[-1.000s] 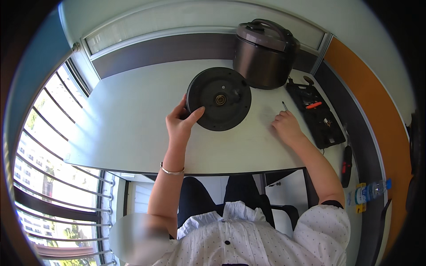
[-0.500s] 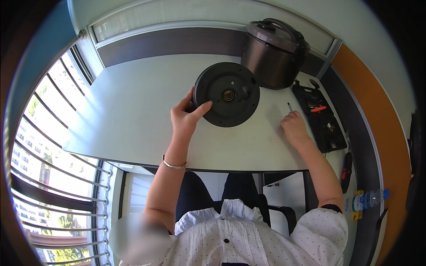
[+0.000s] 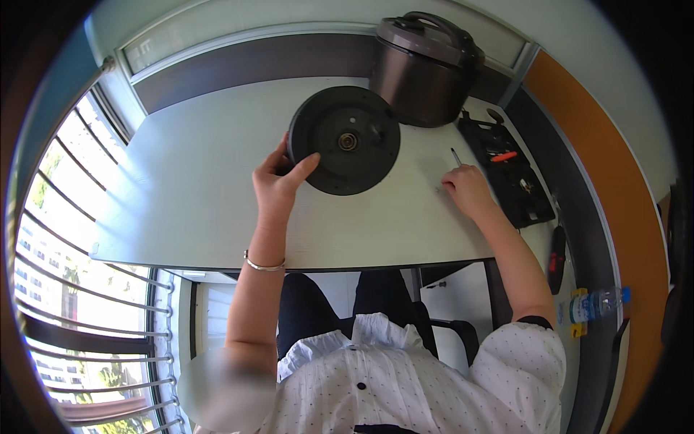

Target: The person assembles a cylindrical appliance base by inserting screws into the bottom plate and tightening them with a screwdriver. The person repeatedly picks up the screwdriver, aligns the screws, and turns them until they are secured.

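Note:
My left hand (image 3: 276, 181) grips a round black disc-shaped part (image 3: 345, 170) by its left rim, thumb on the upper face and fingers beneath. The disc is held above the table, its face up, with a brass-coloured ringed fitting at its centre and several small holes. To the right, my right hand (image 3: 468, 192) is low at the tabletop with fingers curled together; whatever they pinch is hidden. A slim pen-like tool (image 3: 455, 156) with a dark tip shows just beyond its knuckles, its other end hidden by the hand. A tiny bit (image 3: 437, 189) lies beside the fingertips.
A large brown electric cooker (image 3: 425, 76) with a handled lid stands at the back right. A black tool case (image 3: 510, 177) with an orange-red tool lies along the right edge. Nearer are a black-and-red tool (image 3: 555, 260) and a water bottle (image 3: 596, 304). A barred window is at left.
The whole view has shifted, so things appear further left and up. My right fingers have curled in more, and more of the slim tool shows. My left hand keeps its hold on the disc.

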The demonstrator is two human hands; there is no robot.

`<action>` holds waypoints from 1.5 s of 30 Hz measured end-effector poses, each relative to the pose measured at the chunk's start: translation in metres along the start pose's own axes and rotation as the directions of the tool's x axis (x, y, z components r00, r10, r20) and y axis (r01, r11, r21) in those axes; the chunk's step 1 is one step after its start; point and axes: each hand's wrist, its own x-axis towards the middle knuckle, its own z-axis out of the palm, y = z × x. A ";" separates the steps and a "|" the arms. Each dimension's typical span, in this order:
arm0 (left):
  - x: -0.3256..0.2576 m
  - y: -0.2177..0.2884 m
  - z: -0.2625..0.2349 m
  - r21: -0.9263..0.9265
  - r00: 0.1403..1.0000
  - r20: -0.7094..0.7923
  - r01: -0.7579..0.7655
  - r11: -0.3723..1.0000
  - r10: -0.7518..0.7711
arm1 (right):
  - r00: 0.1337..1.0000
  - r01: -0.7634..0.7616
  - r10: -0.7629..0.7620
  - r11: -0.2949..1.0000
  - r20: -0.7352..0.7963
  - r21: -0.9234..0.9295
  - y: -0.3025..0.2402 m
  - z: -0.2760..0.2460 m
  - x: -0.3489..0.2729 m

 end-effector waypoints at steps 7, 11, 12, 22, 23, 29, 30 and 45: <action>0.004 -0.010 -0.002 0.015 1.000 -0.017 -0.010 1.000 0.010 | 0.997 -0.075 0.077 0.991 -0.008 0.109 0.004 -0.004 -0.007; 0.003 -0.009 0.001 0.002 1.000 -0.020 -0.018 1.000 0.018 | 0.996 -0.085 0.083 0.990 0.022 0.113 0.008 -0.001 -0.011; 0.004 -0.010 0.001 -0.004 1.000 -0.021 -0.019 1.000 0.019 | 0.996 -0.089 0.087 0.990 0.020 0.112 0.009 -0.001 -0.011; 0.004 -0.011 -0.001 -0.005 1.000 -0.009 -0.025 1.000 0.025 | 0.991 -0.130 0.128 0.990 0.030 0.052 0.009 -0.002 -0.013; 0.004 -0.009 0.000 -0.005 1.000 -0.010 -0.027 1.000 0.027 | 0.988 -0.144 0.141 0.989 0.068 0.035 0.007 -0.003 -0.011; 0.004 -0.010 -0.002 0.017 1.000 -0.017 -0.021 1.000 0.021 | 0.927 -0.270 0.255 0.963 0.274 0.018 -0.004 -0.007 0.000; 0.004 -0.010 -0.001 0.018 1.000 -0.022 -0.016 1.000 0.017 | 0.911 -0.298 0.280 0.954 0.304 0.013 -0.005 -0.008 0.000; 0.002 -0.005 0.000 -0.014 1.000 -0.003 -0.010 1.000 0.010 | 0.914 -0.323 0.404 0.698 0.021 0.639 -0.052 -0.046 -0.007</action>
